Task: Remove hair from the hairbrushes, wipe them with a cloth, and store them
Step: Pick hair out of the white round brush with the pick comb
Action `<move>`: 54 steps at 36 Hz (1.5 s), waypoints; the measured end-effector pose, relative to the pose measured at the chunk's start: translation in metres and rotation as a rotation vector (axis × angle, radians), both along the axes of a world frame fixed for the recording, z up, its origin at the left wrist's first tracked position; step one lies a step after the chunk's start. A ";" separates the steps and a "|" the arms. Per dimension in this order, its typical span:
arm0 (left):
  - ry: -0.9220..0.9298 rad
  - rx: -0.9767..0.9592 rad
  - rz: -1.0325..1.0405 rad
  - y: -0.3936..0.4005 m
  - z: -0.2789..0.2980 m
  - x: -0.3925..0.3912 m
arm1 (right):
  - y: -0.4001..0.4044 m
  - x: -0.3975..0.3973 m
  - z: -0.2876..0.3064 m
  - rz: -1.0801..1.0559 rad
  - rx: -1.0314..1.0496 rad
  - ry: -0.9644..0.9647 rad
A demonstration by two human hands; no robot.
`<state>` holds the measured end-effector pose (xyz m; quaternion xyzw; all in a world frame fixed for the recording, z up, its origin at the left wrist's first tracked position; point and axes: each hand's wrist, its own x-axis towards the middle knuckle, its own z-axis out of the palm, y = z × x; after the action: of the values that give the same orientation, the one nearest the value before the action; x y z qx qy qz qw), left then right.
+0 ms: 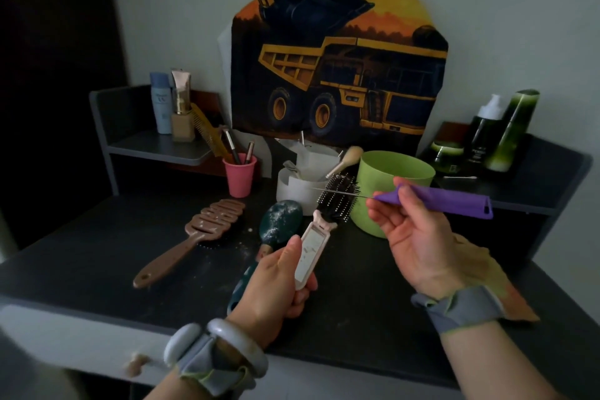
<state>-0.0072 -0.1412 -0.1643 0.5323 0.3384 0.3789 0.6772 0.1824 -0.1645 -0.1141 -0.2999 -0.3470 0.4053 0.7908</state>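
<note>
The left hand [285, 273] is closed around the pale pink handle of a black-bristled brush [337, 201], holding it up over the middle of the desk [81, 269] with its head tilted toward the green tub [394, 185]. The right hand [418, 237] pinches a purple tail comb [435, 200] between thumb and fingers, the other fingers loosely curled; its thin metal tail lies across the bristles. A brown brush [198, 237] lies bristles-down nearer the desk's left edge, handle pointing to the front. Just beside the left hand, a dark green brush [281, 217] dusted with white lies flat, partly hidden by the wrist. Under the right wrist, near the right front corner, an orange cloth [496, 279] shows. Toward the back stand a pink cup [239, 177] with makeup brushes and a white tub [302, 185].
</note>
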 end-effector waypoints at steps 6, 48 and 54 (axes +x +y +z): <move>-0.007 -0.008 0.008 -0.002 0.002 0.000 | -0.004 0.000 0.020 0.033 0.024 0.045; 0.109 0.340 0.221 -0.003 -0.014 0.008 | -0.018 -0.020 0.072 -0.401 0.165 -1.008; 0.122 0.362 0.226 -0.003 -0.015 0.008 | -0.019 -0.008 0.068 -0.409 0.124 -0.996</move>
<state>0.0009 -0.1438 -0.1794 0.6257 0.3628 0.4742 0.5020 0.1744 -0.1838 -0.0458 -0.4700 -0.6375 0.0305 0.6098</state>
